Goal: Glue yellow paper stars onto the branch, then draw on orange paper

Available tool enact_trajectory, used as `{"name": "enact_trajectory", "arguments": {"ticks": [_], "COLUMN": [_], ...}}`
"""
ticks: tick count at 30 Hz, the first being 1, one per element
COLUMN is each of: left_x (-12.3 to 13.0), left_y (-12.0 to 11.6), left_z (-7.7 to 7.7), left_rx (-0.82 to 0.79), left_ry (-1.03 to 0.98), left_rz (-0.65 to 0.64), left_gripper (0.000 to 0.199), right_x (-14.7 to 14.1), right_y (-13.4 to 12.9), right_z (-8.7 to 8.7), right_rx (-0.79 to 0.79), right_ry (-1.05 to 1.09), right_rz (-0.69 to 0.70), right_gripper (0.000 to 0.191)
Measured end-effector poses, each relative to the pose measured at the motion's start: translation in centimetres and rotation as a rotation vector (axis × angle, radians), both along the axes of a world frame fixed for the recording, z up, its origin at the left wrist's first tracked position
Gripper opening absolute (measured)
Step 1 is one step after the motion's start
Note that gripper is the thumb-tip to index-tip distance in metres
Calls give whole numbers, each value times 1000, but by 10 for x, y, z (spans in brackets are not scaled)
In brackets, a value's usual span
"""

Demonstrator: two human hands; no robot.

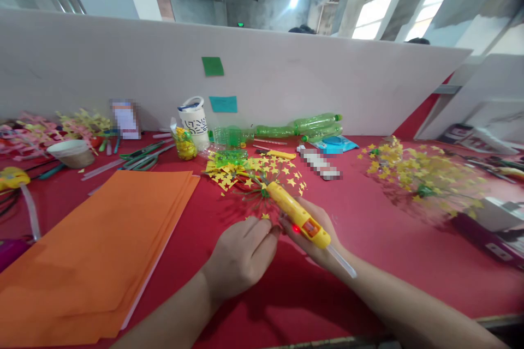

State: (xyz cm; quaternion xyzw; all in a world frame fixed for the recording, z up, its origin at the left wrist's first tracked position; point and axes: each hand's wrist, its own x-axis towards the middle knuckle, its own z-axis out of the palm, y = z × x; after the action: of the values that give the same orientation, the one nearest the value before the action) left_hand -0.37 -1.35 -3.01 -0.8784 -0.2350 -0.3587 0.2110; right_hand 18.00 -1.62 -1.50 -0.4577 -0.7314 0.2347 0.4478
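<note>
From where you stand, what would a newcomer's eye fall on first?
Probably the yellow glue gun in the right hand, near the middle. Next, the stack of bright orange sheets on the left of the red table, and the spray of yellow stars on its right.

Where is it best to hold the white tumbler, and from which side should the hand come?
I would grip the white tumbler by its top loop, from above. It stands upright and the loop rises free, while the yellow-filled container and clear green plastic crowd its lower body.
</note>
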Motion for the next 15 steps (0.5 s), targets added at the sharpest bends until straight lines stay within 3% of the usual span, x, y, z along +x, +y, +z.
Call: {"name": "enact_trajectory", "arguments": {"ticks": [5,7,11,15], "left_x": [0,-1,-3,0], "left_y": [-2,-3,-5,-4], "left_z": [2,2,2,3], "left_rx": [24,15,-53,-177], "left_ry": [-22,-11,25,-84], "left_rz": [-34,-31,-34,-64], "left_gripper": [7,8,18,21], "right_x": [-5,-5,-7,-9], "right_y": [-4,1,15,18], "right_z": [-6,-15,-36,-41], "right_rx": [-170,-141,-16,41], "right_ry": [112,154,151,146], "right_rz": [13,-15,-54,-37], "right_gripper": [12,7,14,17]}}
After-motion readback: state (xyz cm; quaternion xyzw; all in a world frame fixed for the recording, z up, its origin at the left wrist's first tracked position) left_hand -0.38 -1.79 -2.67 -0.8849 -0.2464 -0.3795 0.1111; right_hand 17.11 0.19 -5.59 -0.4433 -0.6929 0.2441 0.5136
